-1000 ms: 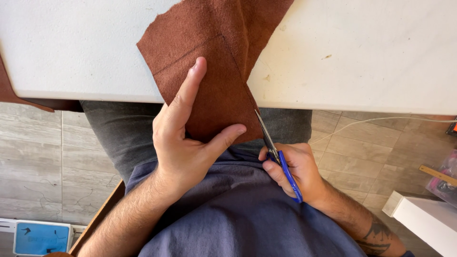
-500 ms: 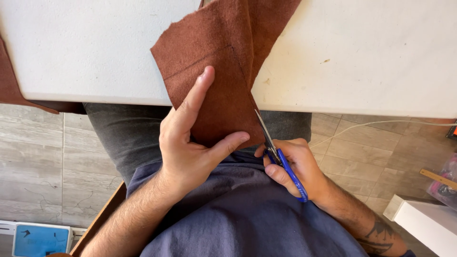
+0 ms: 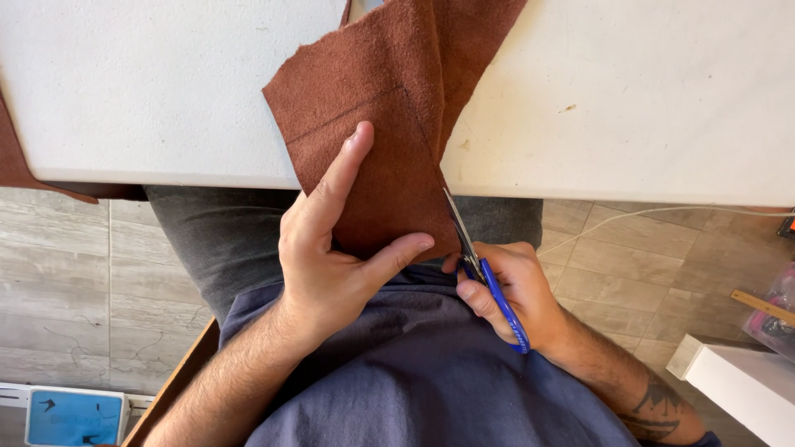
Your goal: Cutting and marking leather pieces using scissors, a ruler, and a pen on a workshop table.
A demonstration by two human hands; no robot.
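Note:
A brown suede-like piece of fabric (image 3: 389, 124) hangs over the near edge of a white table (image 3: 166, 91), with a thin dark line drawn across it. My left hand (image 3: 331, 257) pinches its lower end, index finger stretched up along the cloth and thumb under the bottom edge. My right hand (image 3: 513, 290) grips blue-handled scissors (image 3: 476, 265). Their blades point up and touch the fabric's right edge near the table's rim.
A second brown piece (image 3: 16, 165) drapes off the table's left edge. The floor below is grey tile, with a blue-and-white item (image 3: 74, 418) at bottom left. At right are a white box corner (image 3: 737, 377), a white cable (image 3: 662, 211) and a wooden ruler (image 3: 762, 305).
The fabric and my left hand have shifted a little to the right and up. The scissors have moved slightly further along the fabric's right edge.

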